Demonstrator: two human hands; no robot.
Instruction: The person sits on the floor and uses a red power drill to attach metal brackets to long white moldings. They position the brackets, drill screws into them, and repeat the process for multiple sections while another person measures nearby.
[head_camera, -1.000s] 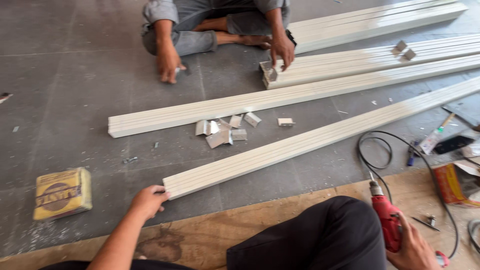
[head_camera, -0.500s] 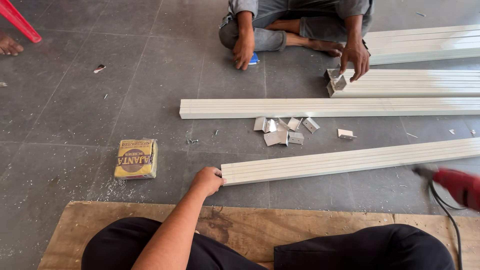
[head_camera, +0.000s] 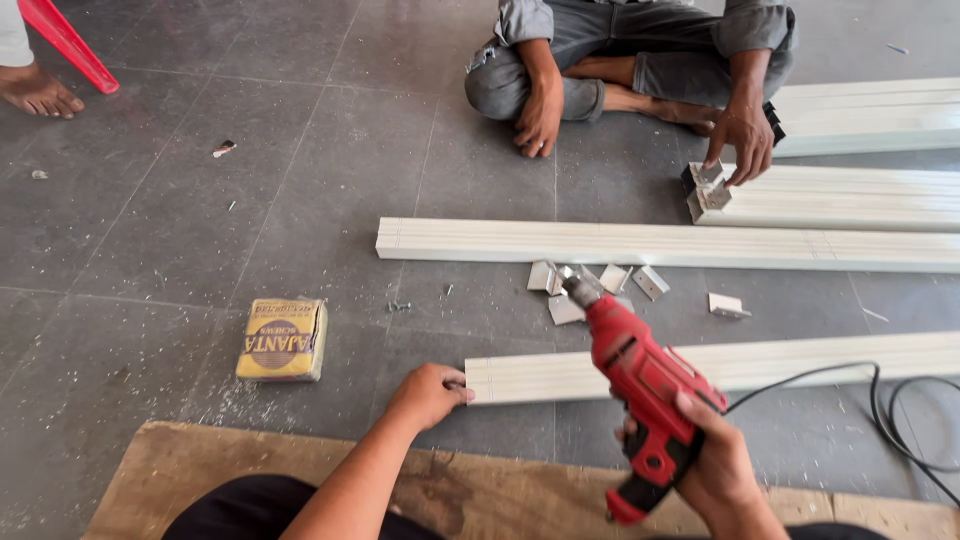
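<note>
Here, head view: the left hand (head_camera: 428, 393) is curled shut against the cut end of the near white beam (head_camera: 700, 368), fingers pinching something small at that end; what it pinches cannot be made out. The beam is a long, flat-sided, ribbed white bar lying on the grey tiled floor (head_camera: 200, 220), long axis running left to right, its near end pointing left at the hand. The right hand (head_camera: 705, 460) is closed round the grip of a red drill (head_camera: 640, 390), glossy plastic body with a dark metal chuck; the drill's long axis slants up and to the left, chuck tip over the beam's far edge. A black cable (head_camera: 880, 400) runs off to the right. Past the beam lie small bent metal brackets (head_camera: 600, 285), then a second white beam (head_camera: 660, 243), parallel. A yellow cardboard box (head_camera: 283, 339) sits well left of the hand. A rough wooden board (head_camera: 480, 490) lies under the person's legs. Opposite, a seated person's hand (head_camera: 742, 142) touches a bracket on a further beam.
</note>
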